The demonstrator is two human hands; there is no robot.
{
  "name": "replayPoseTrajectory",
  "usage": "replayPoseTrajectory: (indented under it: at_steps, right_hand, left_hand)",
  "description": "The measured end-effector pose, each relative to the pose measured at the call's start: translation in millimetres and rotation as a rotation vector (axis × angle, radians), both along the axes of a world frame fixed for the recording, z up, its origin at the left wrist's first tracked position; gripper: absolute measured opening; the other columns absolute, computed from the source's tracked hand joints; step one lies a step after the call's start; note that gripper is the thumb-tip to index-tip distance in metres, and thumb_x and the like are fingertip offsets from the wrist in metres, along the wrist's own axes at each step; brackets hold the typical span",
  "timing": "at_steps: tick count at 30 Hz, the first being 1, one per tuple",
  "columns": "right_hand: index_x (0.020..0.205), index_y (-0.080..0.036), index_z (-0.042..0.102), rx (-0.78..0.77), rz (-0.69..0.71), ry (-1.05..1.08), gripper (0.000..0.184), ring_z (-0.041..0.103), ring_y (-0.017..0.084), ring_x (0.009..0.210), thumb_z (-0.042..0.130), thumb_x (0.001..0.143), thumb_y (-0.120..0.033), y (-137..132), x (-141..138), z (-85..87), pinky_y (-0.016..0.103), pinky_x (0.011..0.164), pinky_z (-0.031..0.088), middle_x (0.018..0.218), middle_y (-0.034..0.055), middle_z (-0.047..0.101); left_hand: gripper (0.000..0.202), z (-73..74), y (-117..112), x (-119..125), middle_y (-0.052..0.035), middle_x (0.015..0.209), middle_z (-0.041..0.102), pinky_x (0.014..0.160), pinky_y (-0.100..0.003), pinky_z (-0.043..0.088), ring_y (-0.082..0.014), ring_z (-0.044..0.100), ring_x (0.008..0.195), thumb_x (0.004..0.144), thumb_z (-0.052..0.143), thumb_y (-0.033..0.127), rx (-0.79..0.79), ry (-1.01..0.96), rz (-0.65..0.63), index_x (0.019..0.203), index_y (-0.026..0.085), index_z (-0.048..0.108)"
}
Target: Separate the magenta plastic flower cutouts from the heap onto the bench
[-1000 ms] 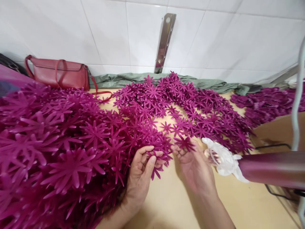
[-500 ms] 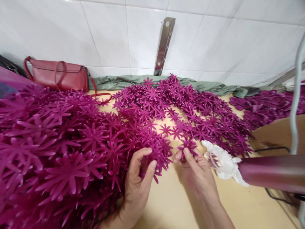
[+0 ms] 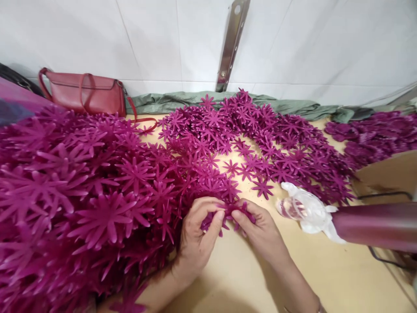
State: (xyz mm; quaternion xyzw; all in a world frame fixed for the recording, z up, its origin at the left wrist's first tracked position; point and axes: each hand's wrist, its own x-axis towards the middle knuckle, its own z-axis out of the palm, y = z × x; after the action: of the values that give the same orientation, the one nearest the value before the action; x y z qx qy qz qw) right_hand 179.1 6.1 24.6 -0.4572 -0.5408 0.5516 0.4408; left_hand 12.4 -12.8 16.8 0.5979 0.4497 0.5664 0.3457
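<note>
My left hand [image 3: 200,230] is closed, thumb and forefinger pinching a magenta star-shaped artificial flower piece [image 3: 208,221]. Close against it, my right hand [image 3: 260,228] pinches more of the same magenta flower material [image 3: 239,209] between thumb and fingers. Where the fingertips meet, the pieces overlap, and I cannot tell how many there are. To the left, a big heap of magenta star-shaped flower pieces [image 3: 104,217] reaches up to my left wrist. One loose flower piece [image 3: 262,188] lies flat on the table just beyond my right hand.
A second spread of flower pieces [image 3: 286,152] curves along the back of the yellowish table [image 3: 228,278]. At right are a white plastic wrapping [image 3: 309,211], a purple cylinder [image 3: 378,224] and darker petals [image 3: 384,134]. A red handbag [image 3: 87,93] stands back left by the wall.
My hands have come together, the right one moving left to meet the left. A loose flower piece now shows on the table near where my right hand was. The view has shifted slightly.
</note>
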Motion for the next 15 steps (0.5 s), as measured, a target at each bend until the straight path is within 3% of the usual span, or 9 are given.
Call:
replayPoseTrajectory:
  at_steps: [4,8,11,15]
  right_hand:
    - [0.081,-0.02,0.069,0.02,-0.009,-0.019,0.032,0.041,0.01,0.059,0.073,0.094,-0.049,0,-3,2.6,0.024,0.054,0.036,0.068,-0.0034,0.051]
    - [0.072,-0.02,0.062,-0.014,0.001,0.028,0.036,0.038,0.009,0.056,0.078,0.09,-0.047,-1,-3,1.4,0.024,0.051,0.032,0.063,-0.0049,0.05]
    - [0.072,-0.022,0.061,-0.082,-0.113,0.2,0.038,0.038,0.008,0.052,0.082,0.087,-0.05,1,-1,1.4,0.023,0.05,0.032,0.057,-0.0067,0.049]
    - [0.08,-0.025,0.071,-0.08,-0.283,0.416,0.029,0.059,0.013,0.069,0.08,0.088,-0.052,5,-3,5.5,0.027,0.071,0.051,0.071,-0.0023,0.065]
  left_hand:
    - [0.019,0.9,-2,2,-0.0055,0.113,0.073,0.096,-0.033,0.059,-0.0177,0.07,0.105,0.105,0.056,0.024,-0.105,-0.091,-0.04,0.117,0.024,0.071]
    - [0.014,-2.5,-3,2,-0.0031,0.095,0.07,0.074,-0.026,0.059,-0.0142,0.068,0.083,0.103,0.06,0.028,-0.155,-0.113,-0.079,0.106,0.022,0.073]
    - [0.015,-7.1,-1,2,-0.0033,0.101,0.072,0.087,-0.026,0.058,-0.0145,0.068,0.095,0.104,0.059,0.028,-0.205,-0.18,0.006,0.109,0.022,0.072]
    - [0.023,-11.1,4,4,-0.0047,0.12,0.073,0.102,-0.031,0.055,-0.0157,0.069,0.11,0.103,0.061,0.03,-0.228,-0.296,0.09,0.124,0.024,0.068]
